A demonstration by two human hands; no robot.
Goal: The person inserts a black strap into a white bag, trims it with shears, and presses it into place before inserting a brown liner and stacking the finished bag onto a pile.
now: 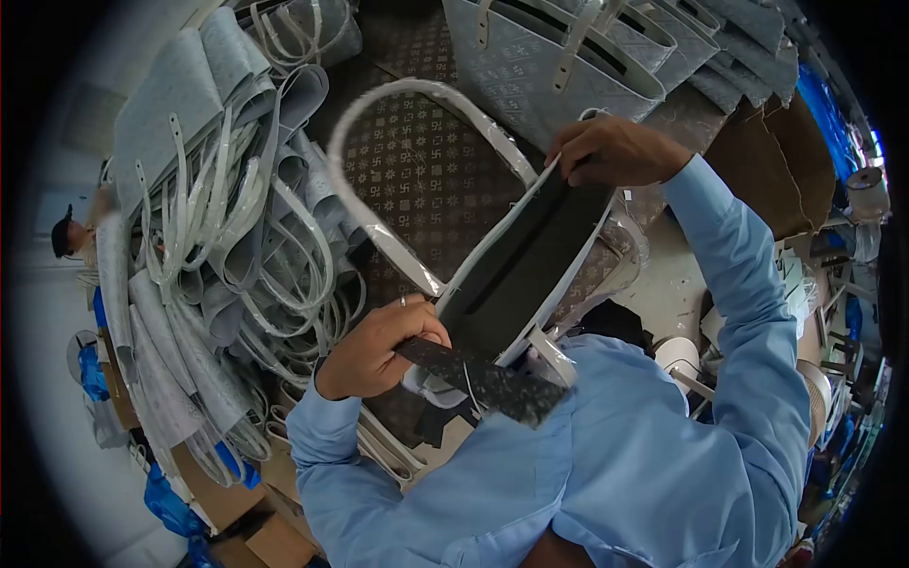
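A light grey bag with a dark lining [530, 251] is held open between my hands, its mouth facing up. My left hand [383, 348] is closed at the bag's near left end, with a dark speckled strip [488, 381] reaching from it across the bag's near end. The fingers of my right hand [620, 153] pinch the rim at the bag's far end. One pale strap [355, 204] loops out to the left over the patterned surface. A shorter piece of strap [551, 356] shows at the near side, by my shirt.
Many grey bag pieces with straps [204, 218] are heaped at the left. Finished-looking grey bags [530, 71] stand at the far side beneath the patterned table cover [412, 142]'s far edge. Brown material [776, 166] and a thread cone [866, 194] are at the right. A person is at far left.
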